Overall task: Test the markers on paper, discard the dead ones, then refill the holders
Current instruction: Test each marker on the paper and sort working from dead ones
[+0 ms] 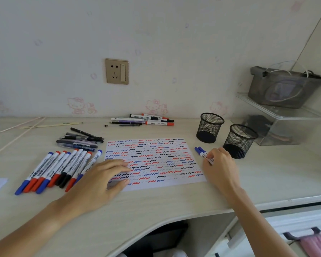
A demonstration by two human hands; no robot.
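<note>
Our left hand [107, 175] flat, loose on scribbled paper [156, 160]. Our right hand [219, 162] grips two blue markers [202, 152] beside paper.

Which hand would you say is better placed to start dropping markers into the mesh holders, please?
The right hand: it already has two blue markers in its grip and sits beside the nearer mesh holder. The left hand lies flat on the test paper, holding nothing.
</note>
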